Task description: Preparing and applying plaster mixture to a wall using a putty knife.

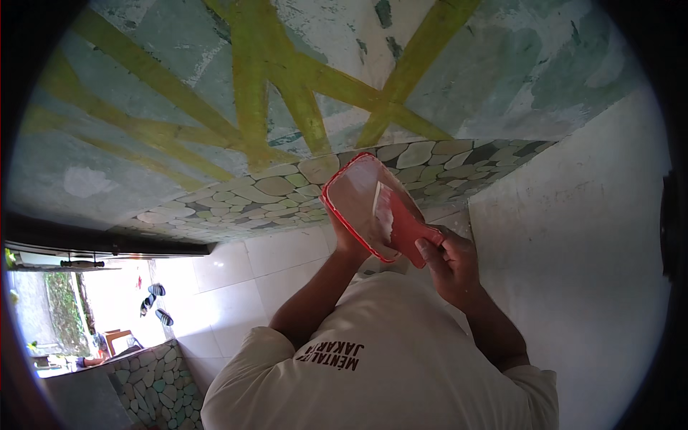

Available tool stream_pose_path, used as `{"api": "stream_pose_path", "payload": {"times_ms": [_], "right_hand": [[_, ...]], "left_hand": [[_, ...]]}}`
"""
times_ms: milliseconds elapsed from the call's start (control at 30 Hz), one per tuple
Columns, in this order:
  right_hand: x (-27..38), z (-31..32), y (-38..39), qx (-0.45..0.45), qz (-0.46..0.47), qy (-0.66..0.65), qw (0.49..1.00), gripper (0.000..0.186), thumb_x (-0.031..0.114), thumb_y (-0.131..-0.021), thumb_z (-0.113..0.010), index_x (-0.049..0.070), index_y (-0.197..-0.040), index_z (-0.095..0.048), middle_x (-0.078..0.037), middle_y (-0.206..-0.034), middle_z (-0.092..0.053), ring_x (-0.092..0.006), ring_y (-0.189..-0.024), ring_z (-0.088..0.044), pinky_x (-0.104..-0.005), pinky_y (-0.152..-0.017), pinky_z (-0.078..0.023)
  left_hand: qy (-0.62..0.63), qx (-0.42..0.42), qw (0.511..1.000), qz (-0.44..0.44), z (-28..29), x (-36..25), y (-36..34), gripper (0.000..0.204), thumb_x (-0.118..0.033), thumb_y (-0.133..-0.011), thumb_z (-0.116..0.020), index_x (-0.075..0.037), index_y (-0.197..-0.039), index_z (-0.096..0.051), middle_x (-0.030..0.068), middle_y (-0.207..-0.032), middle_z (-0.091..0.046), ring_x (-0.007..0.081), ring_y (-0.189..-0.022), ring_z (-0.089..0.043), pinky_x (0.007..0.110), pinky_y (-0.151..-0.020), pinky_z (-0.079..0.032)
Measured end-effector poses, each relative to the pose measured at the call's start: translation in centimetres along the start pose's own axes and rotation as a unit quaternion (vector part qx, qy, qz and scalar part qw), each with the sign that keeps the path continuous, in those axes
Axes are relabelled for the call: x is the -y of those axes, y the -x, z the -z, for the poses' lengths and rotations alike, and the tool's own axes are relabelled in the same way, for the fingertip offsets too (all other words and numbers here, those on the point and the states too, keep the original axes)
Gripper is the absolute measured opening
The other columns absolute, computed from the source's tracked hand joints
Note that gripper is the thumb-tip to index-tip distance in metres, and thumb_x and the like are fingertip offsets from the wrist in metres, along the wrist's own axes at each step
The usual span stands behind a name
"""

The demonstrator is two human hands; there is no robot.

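Note:
My left hand (347,235) grips a rectangular tub (352,188) with a red rim and a pale, smeared inside. Its fingers are partly hidden behind the tub, which is tilted so its opening faces up toward me. A wide red putty knife (405,228) is in my right hand (453,266), with the thumb pressed on its upper face. The blade reaches over the tub's inside, and whitish paste (385,215) clings to it. Whether the blade touches the tub's wall, I cannot tell.
Ahead stands a green-grey patchy wall (494,79) with yellow-green painted bands (251,93) and a pebble-stone strip (272,188) along its base. A plain white wall (573,251) rises at right. Pale floor tiles (226,266) lead left to a doorway, with striped sandals (163,316) outside.

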State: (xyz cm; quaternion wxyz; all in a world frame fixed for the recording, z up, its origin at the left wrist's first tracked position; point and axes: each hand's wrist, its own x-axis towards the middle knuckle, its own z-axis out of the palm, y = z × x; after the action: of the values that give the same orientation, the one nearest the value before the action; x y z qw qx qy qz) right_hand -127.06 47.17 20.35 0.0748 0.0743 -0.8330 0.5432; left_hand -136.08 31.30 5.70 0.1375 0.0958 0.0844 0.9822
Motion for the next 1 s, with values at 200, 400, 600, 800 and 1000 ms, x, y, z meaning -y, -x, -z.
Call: {"api": "stream_pose_path", "payload": {"times_ms": [200,400,600,800,1000], "right_hand": [[-0.1,-2.6,-1.0,0.013,-0.062,-0.063,0.996,0.018,0.01,-0.093,-0.056,-0.002,-0.105,-0.059,-0.004,-0.076,-0.058,-0.0049,-0.065,-0.05,-0.0216,-0.057,-0.042],[-0.4,-6.0,-1.7,-0.064,-0.178,-0.348,0.918,0.023,0.011,-0.094,-0.055,-0.001,-0.114,-0.054,-0.004,-0.097,-0.061,-0.009,-0.082,-0.058,-0.0253,-0.07,-0.051],[-0.7,-8.8,-2.4,-0.139,-0.2,-0.56,0.792,0.031,0.016,-0.094,-0.055,0.005,-0.122,-0.05,-0.007,-0.115,-0.058,-0.0157,-0.101,-0.06,-0.0329,-0.082,-0.053],[-1.7,-8.7,-2.6,-0.204,-0.213,-0.601,0.743,0.028,0.018,-0.094,-0.055,0.008,-0.119,-0.05,-0.006,-0.112,-0.06,-0.0156,-0.098,-0.062,-0.0346,-0.079,-0.054],[-5.8,-5.4,-2.1,-0.298,-0.171,-0.539,0.769,0.031,0.019,-0.092,-0.055,0.01,-0.12,-0.047,-0.006,-0.106,-0.062,-0.0162,-0.088,-0.063,-0.034,-0.07,-0.054]], "left_hand": [[-0.049,-0.037,0.998,0.008,0.4,-2.6,-0.9,0.054,-0.049,-0.096,-0.036,-0.014,-0.136,-0.038,0.0059,-0.133,-0.046,0.0249,-0.122,-0.045,0.04,-0.106,-0.034],[-0.133,-0.099,0.986,0.013,3.3,-5.6,-1.1,0.076,-0.069,-0.091,-0.021,-0.013,-0.143,-0.027,0.0057,-0.144,-0.033,0.0243,-0.133,-0.031,0.04,-0.111,-0.025],[-0.306,-0.074,0.949,-0.033,2.6,-7.5,-1.9,0.07,-0.06,-0.093,-0.032,-0.01,-0.142,-0.03,0.0111,-0.14,-0.04,0.025,-0.126,-0.043,0.04,-0.104,-0.036],[-0.494,0.001,0.868,-0.049,1.2,-10.1,-1.8,0.071,-0.061,-0.088,-0.048,-0.009,-0.135,-0.039,0.0107,-0.127,-0.053,0.0268,-0.114,-0.053,0.045,-0.099,-0.04],[-0.083,0.015,0.986,0.143,4.0,-11.9,0.1,0.07,-0.056,-0.085,-0.054,-0.012,-0.137,-0.039,0.0132,-0.129,-0.05,0.031,-0.117,-0.05,0.053,-0.102,-0.037]]}}
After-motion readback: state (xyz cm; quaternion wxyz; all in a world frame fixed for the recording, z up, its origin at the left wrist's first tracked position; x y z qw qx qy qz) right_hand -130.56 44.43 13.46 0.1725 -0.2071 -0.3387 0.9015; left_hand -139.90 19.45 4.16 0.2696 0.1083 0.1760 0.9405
